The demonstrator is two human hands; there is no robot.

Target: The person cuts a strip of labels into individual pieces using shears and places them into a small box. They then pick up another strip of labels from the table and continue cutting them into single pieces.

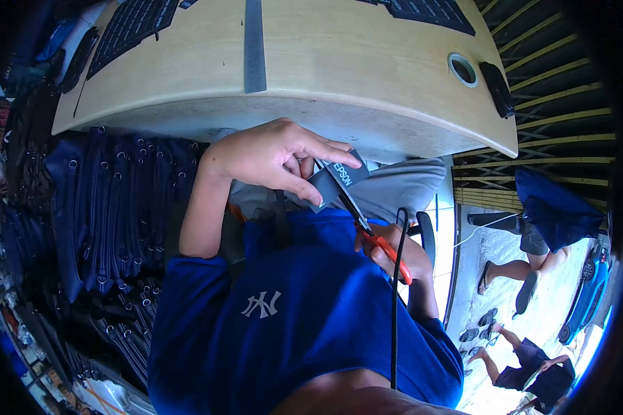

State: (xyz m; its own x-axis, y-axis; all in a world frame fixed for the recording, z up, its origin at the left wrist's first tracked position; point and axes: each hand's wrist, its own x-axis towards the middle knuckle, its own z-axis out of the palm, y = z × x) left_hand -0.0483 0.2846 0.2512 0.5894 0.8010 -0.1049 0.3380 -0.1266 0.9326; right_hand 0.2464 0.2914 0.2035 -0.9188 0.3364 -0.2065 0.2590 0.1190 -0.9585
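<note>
My left hand [284, 155] pinches a dark grey label piece [353, 169] with white EPSON lettering, thumb on the near side and fingers on the far side. A pair of scissors [382, 245] with orange handles is gripped in my right hand [377, 249], partly hidden behind the handles. Its dark blades reach up and to the left across the label piece, with grey material showing on both sides of them. Both hands are in front of my blue shirt, just short of the table edge.
On the pale wooden table [367, 62] lie a long grey strip [254, 45], dark printed sheets [131, 31], a tape roll [462, 70] and a black object [497, 90]. Navy straps with metal rings [118, 200] hang at left. Two people are beyond the folding gate [554, 117] at right.
</note>
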